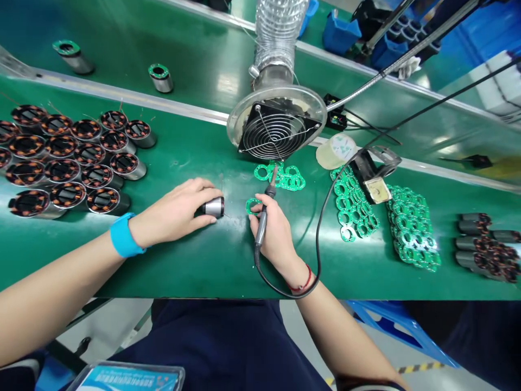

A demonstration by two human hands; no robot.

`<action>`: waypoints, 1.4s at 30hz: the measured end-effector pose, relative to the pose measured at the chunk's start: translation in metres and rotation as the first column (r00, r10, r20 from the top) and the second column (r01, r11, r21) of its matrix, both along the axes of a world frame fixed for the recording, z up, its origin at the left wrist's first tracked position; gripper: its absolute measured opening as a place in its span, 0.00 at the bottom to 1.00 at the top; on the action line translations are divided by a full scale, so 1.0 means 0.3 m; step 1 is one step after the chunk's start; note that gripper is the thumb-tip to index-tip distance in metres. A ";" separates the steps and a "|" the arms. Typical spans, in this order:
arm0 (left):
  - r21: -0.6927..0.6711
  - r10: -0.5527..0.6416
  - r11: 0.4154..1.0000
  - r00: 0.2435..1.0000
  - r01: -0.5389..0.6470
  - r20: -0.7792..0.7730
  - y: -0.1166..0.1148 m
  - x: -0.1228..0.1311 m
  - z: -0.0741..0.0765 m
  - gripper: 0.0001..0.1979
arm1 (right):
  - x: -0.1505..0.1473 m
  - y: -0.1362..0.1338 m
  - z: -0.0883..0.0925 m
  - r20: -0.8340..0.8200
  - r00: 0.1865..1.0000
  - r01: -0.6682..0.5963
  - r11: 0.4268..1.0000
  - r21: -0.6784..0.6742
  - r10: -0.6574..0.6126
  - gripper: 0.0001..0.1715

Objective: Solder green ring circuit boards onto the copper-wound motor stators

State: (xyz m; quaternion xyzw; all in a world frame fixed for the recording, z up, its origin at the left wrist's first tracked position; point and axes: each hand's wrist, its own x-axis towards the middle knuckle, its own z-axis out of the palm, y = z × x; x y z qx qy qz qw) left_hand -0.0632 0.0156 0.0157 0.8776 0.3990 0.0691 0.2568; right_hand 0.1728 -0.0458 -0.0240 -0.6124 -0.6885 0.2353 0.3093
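My left hand (pixel 183 212) is closed around a metal motor stator (pixel 214 207) lying on its side on the green bench, its copper-wound end facing right. In my right hand (pixel 274 228) is a soldering iron (pixel 262 220), tip pointing up and away. A green ring-shaped circuit board (pixel 252 206) sits at the fingertips of that same hand, apart from the stator. Just beyond the iron's tip lies a small panel of green ring boards (pixel 291 178), under the round fume extractor fan (pixel 277 130).
Many upright stators (pixel 65 168) crowd the left side. Stacked board panels (pixel 411 228) and more stators (pixel 484 244) lie to the right, near an iron stand with a sponge (pixel 377 190) and a solder roll (pixel 336 152). The iron's black cable (pixel 319 244) loops over my right wrist.
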 end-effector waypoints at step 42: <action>0.075 0.086 0.992 0.972 -0.105 0.221 -0.101 0.164 -0.055 0.17 | 0.120 -0.165 0.028 -0.192 0.981 0.080 0.942 0.325 -0.017 0.07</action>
